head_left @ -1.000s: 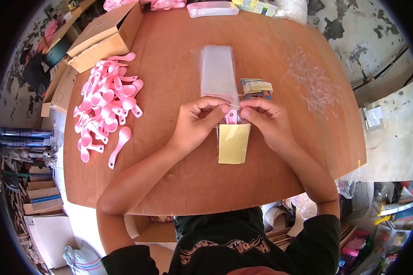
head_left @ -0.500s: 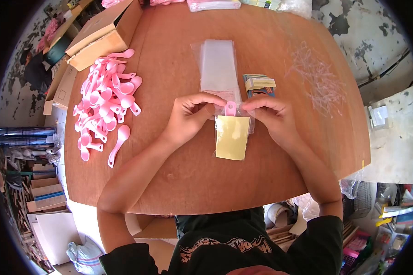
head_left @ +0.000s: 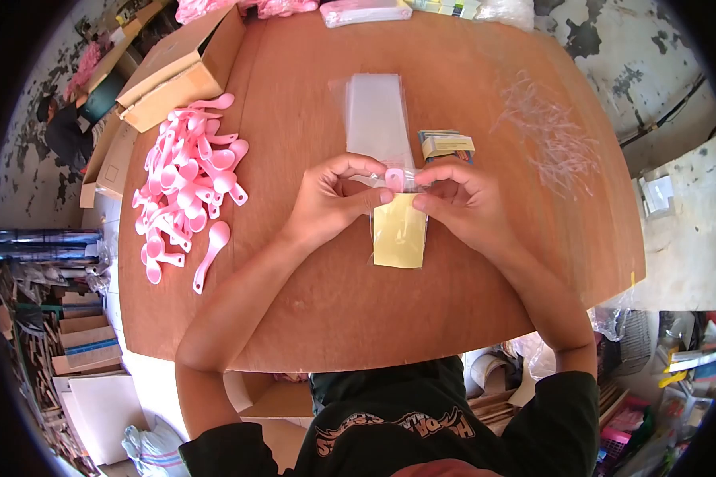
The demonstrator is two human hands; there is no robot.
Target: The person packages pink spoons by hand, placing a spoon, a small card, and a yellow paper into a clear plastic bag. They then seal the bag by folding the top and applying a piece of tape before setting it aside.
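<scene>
A clear plastic bag holds a yellow card (head_left: 398, 232) and a pink spoon, whose holed handle end (head_left: 394, 180) shows above the card. My left hand (head_left: 344, 195) pinches the bag's upper left edge between thumb and fingers. On the right edge, my right hand (head_left: 460, 197) grips the bag the same way, its thumb at the card's top corner. Just beyond my hands lies a stack of clear bags (head_left: 375, 115), with a small stack of cards (head_left: 447, 145) to its right.
Many pink spoons (head_left: 184, 179) are heaped at the left, one lying apart (head_left: 212, 256). Behind them stands a cardboard box (head_left: 171, 75). Thin clear strips (head_left: 553, 139) lie at the right. Packed plastic bundles (head_left: 366, 11) line the far edge. A person (head_left: 68, 133) is at the upper left.
Both thumbs have come down onto the front of the bag near the card's top. The bag's upper part is now gathered between my hands. The view has shifted slightly.
</scene>
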